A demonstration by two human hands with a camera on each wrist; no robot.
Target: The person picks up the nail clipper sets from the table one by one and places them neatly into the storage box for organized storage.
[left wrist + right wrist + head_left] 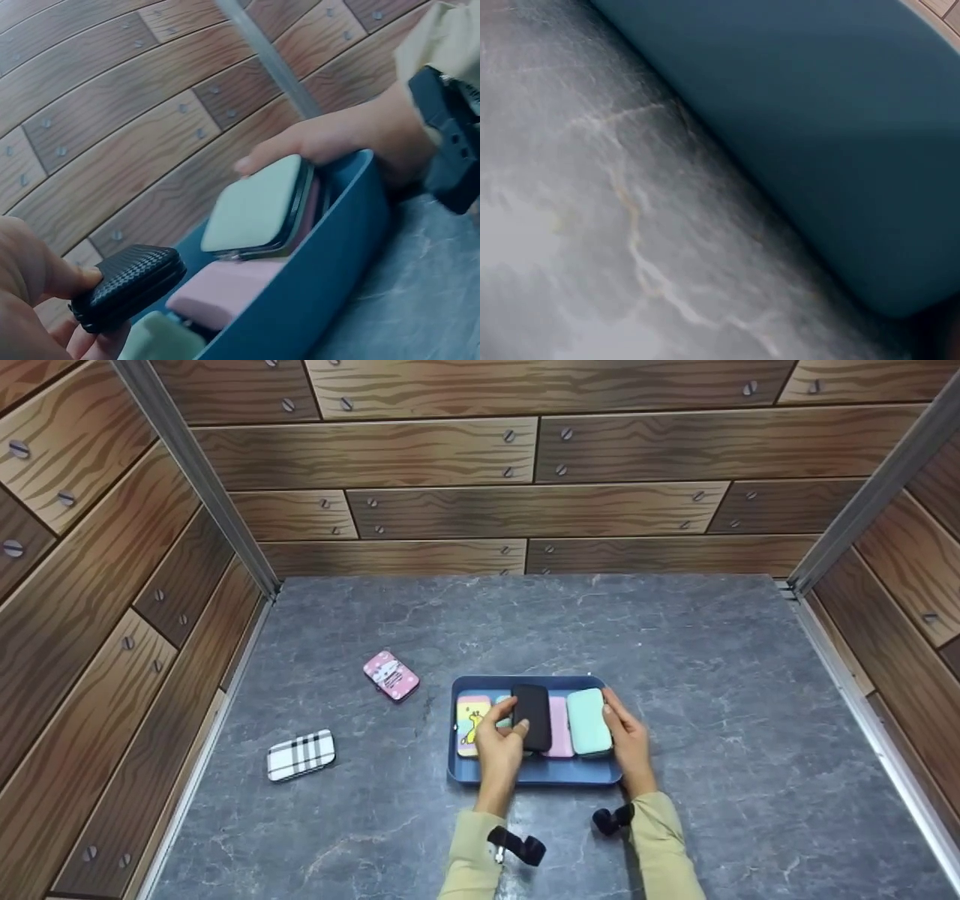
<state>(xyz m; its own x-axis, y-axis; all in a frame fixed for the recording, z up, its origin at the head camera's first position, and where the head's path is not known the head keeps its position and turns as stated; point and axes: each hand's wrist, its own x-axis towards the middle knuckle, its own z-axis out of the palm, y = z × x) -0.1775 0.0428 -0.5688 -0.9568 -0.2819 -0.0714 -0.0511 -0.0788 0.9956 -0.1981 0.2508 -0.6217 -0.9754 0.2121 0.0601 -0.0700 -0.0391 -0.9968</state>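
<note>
In the head view, my left hand (499, 746) pinches a black hard case (532, 718) between thumb and fingers, above the blue tray (536, 776). A woven texture shows on this case (131, 281) in the left wrist view. At the tray's right end, my right hand (628, 739) holds a mint-green case (589, 722) by its right side, the thumb on its edge; some fingers are hidden. The mint-green case sits tilted and raised beside a pink case (559, 727). A yellow giraffe case (472, 720) lies at the tray's left end. Another pale green case (161, 341) lies partly hidden below the black one.
Left of the tray, a pink case with a cartoon print (391, 676) and a black-and-white checked case (301, 755) lie on the grey marbled table (360, 825). Wood-patterned panels (525, 510) enclose the back and sides. The right wrist view shows the tray's outer wall (817, 150).
</note>
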